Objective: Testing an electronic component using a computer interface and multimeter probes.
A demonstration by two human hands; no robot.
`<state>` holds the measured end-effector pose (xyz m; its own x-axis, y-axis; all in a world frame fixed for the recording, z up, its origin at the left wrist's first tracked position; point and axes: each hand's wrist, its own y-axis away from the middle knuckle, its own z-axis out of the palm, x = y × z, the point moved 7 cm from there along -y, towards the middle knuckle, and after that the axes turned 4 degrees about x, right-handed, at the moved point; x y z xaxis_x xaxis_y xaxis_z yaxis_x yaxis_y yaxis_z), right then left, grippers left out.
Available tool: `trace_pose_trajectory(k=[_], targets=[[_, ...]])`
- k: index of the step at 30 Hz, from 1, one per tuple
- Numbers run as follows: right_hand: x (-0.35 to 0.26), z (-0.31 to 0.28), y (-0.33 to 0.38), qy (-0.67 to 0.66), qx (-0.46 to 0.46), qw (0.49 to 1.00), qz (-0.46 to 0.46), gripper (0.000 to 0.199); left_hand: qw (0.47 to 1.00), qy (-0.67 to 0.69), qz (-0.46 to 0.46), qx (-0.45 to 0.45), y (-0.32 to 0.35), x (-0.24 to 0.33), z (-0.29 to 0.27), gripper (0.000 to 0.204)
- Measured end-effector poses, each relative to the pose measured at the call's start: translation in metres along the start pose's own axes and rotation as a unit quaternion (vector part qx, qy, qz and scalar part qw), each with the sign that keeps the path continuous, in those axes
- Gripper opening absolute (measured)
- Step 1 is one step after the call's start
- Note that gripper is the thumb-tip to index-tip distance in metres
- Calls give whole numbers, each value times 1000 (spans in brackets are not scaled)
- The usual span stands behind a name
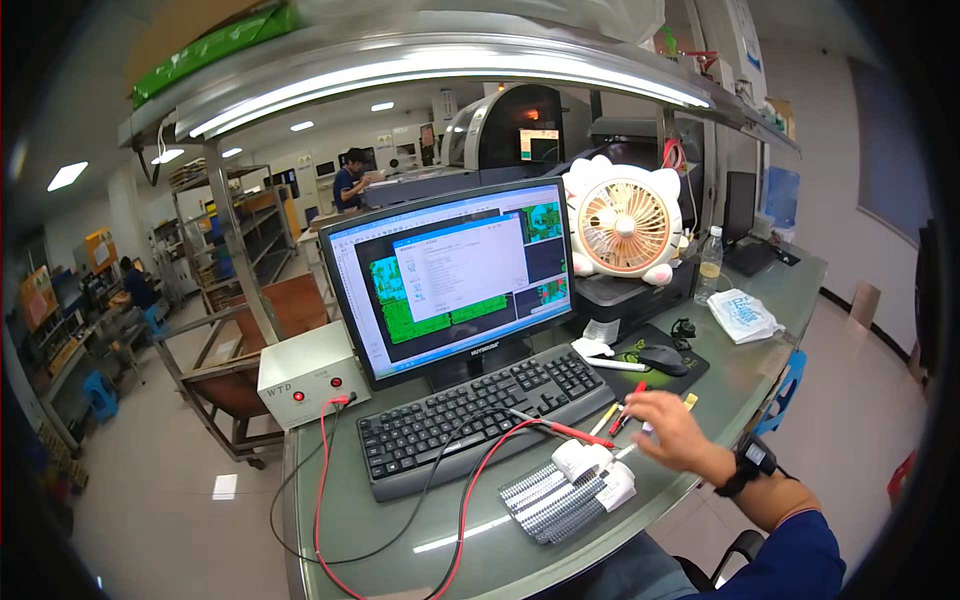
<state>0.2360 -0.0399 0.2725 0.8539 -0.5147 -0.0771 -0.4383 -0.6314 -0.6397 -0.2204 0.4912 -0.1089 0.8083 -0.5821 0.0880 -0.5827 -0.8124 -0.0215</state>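
Closest to the person, a blue sleeve comes in from the low right corner, with a black watch [752,462] on the wrist. The right hand [672,428] is stretched out flat over the table [420,545], palm down, fingers loosely spread. It holds nothing. Its fingertips are just beside a red pen [628,408] and a yellow one [604,419] lying on the table, but I cannot tell if they touch. The left hand is not in the picture.

Just left of the hand sits a small white box [583,460] on top of a ribbed grey block [558,495]. A red probe [565,431] lies next to them, and its red wire [470,500] runs across the table toward the near edge. A black wire crosses it.

A bit farther back is a black keyboard [480,410]. To its left stands a white box with two red lights [308,374]. To the right, a black mouse [662,358] rests on a dark mat.

Behind the keyboard stands a monitor [455,272] showing green pictures. Beside it is a pink and white fan [625,222] with cat ears, a clear bottle [710,264], and a folded white bag [742,315].

Far away, two people work at other tables.
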Motion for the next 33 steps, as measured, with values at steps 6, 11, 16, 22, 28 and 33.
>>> trace_pose_trajectory(k=[6,11,16,22,28,33], targets=[[126,7,2,101,28,990,91,39,987,82,136,22,61,10,-1,17],[171,19,7,102,47,988,102,37,920,355,58,-157,139,73,-20,21],[182,27,13,73,59,991,97,37,871,376,-60,-310,203,146,-43,34],[194,26,19,31,77,987,140,37,826,418,-153,-347,240,139,-19,36],[195,27,16,23,83,985,147,39,930,241,-40,-275,260,209,-104,34],[202,32,15,16,86,982,167,41,921,180,301,-168,249,243,-126,31]])
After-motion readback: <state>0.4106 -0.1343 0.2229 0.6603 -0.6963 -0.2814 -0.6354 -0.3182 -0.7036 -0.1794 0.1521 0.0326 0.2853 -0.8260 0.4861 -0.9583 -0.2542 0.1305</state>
